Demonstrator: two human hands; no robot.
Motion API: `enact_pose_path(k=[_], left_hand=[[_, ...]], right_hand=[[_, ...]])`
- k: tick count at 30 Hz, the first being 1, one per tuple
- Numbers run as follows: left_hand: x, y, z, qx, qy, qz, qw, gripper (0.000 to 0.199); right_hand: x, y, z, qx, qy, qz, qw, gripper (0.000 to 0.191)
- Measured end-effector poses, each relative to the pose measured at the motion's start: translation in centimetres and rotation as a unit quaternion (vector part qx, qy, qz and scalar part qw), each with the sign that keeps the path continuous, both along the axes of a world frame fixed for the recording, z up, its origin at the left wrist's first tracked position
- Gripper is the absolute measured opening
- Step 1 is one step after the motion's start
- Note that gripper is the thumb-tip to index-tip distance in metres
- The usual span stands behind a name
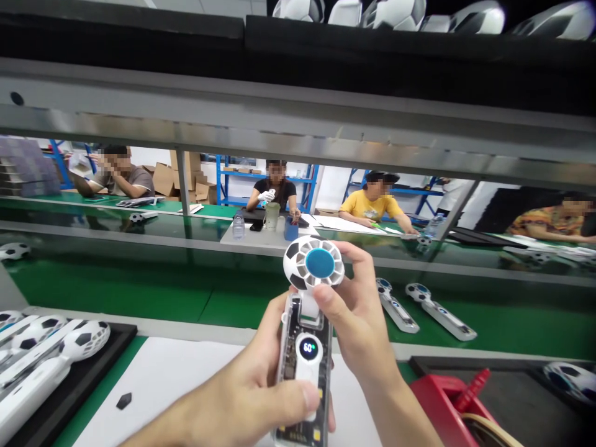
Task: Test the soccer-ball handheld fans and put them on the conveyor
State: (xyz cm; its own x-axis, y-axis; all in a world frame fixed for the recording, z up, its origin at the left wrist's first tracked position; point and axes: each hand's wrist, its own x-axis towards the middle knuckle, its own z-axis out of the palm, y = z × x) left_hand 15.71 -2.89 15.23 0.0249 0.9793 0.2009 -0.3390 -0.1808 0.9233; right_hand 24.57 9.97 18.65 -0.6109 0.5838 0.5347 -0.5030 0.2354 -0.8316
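A handheld fan (306, 360) is held upright in front of me, over a white sheet (153, 379). Its round head is patterned like a soccer ball with a blue disc in the middle, and its clear body shows a circuit board and a lit display reading 60. My left hand (261, 385) wraps around the body, thumb lying on the front below the display. At the head, my right hand (358, 304) grips with the thumb at its lower front edge and fingers behind it. A small black pentagon piece (124, 401) lies on the sheet.
On the left, a black tray (93, 372) holds several similar fans. Two fans (440, 313) lie on the green belt (223, 292). At lower right stand a red bin (437, 403) and a dark tray (521, 385). A shelf (279, 99) crosses overhead; several people sit beyond.
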Motion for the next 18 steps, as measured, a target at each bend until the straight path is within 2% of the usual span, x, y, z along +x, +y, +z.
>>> enact_pose_path(k=[7,13,18], left_hand=[[0.05,0.29,0.1,0.001,-0.002,0.012,1.0,0.086],[-0.08,0.44,-0.14,0.002,-0.001,0.025,1.0,0.082],[-0.34,0.79,-0.02,0.055,-0.016,0.094,0.994,0.067]], right_hand=[[0.28,0.74,0.03,0.02,-0.024,0.01,0.999,0.05],[0.29,0.61,-0.04,0.007,-0.047,0.008,0.999,0.051],[0.19,-0.1,-0.36,-0.017,-0.125,0.11,0.986,0.063]])
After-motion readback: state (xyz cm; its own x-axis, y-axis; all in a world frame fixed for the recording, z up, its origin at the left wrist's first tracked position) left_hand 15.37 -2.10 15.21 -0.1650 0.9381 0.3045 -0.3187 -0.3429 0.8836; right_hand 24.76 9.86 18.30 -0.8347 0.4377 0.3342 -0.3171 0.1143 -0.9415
